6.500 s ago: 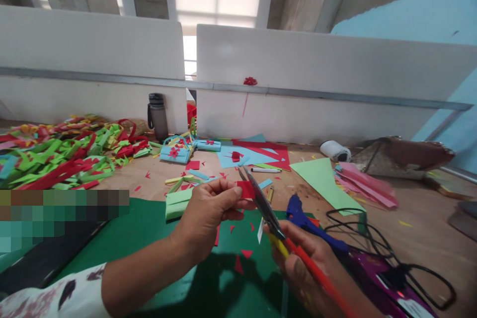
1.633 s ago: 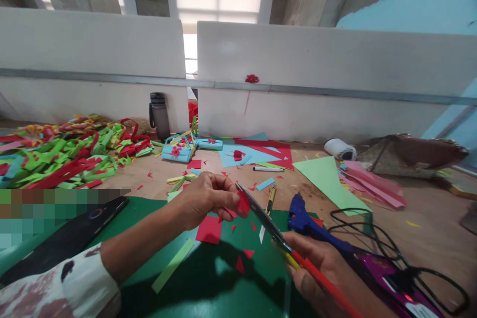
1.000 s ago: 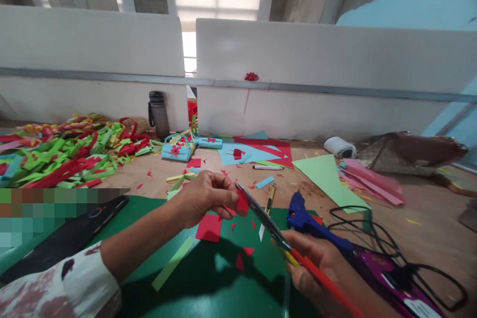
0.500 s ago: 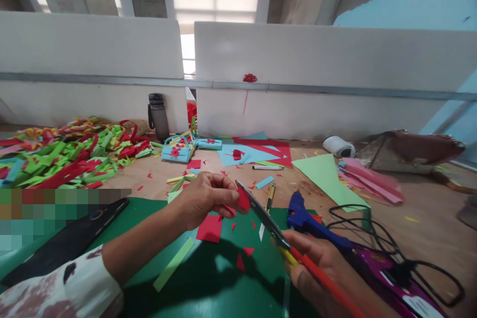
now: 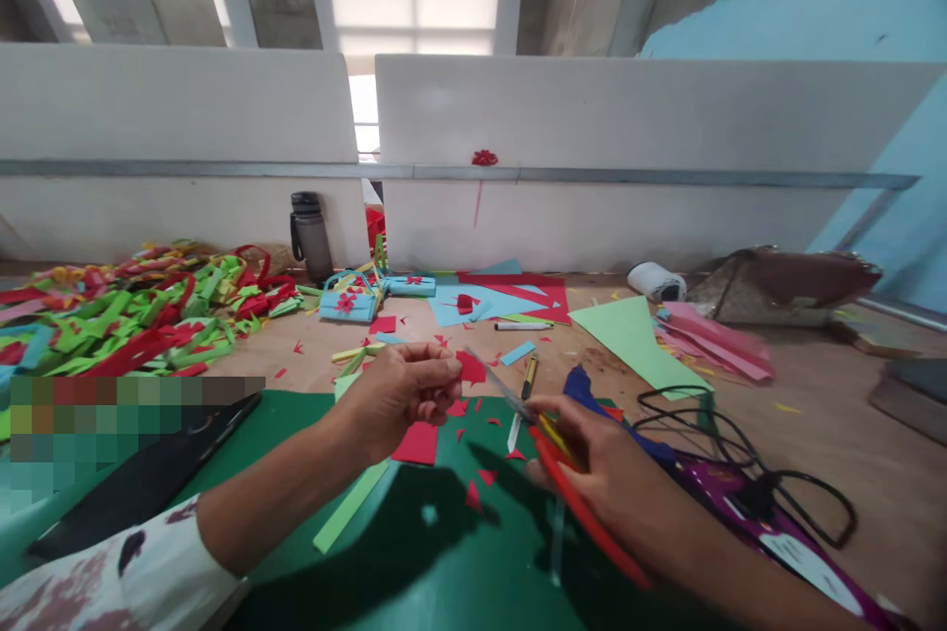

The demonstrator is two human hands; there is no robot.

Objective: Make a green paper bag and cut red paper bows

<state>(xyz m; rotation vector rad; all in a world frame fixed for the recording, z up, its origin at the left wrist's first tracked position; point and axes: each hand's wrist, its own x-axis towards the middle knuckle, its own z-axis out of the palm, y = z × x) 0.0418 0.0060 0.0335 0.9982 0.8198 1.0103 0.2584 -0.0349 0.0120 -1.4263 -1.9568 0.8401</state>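
Between the thumb and fingers of my left hand (image 5: 410, 389) is a small piece of red paper (image 5: 472, 368). My right hand (image 5: 592, 449) grips scissors (image 5: 569, 493) with red and yellow handles, their blades pointing at the paper. Whether the blades touch it I cannot tell. Below my hands, on a green mat (image 5: 414, 572), lie a red paper square (image 5: 417, 444), several red scraps (image 5: 473, 495) and a light green strip (image 5: 350, 507).
Left is a heap of coloured paper strips (image 5: 170, 306), with a grey bottle (image 5: 311, 237) behind. Small blue paper bags (image 5: 347, 304) stand mid-table. A yellow cutter (image 5: 530, 377), a blue glue gun (image 5: 581, 385), its black cable (image 5: 747, 444) and a brown bag (image 5: 791, 286) lie rightward.
My right hand has turned the scissors and moved slightly up and left. The red paper sits more upright in my left fingers, and more red scraps show on the mat.
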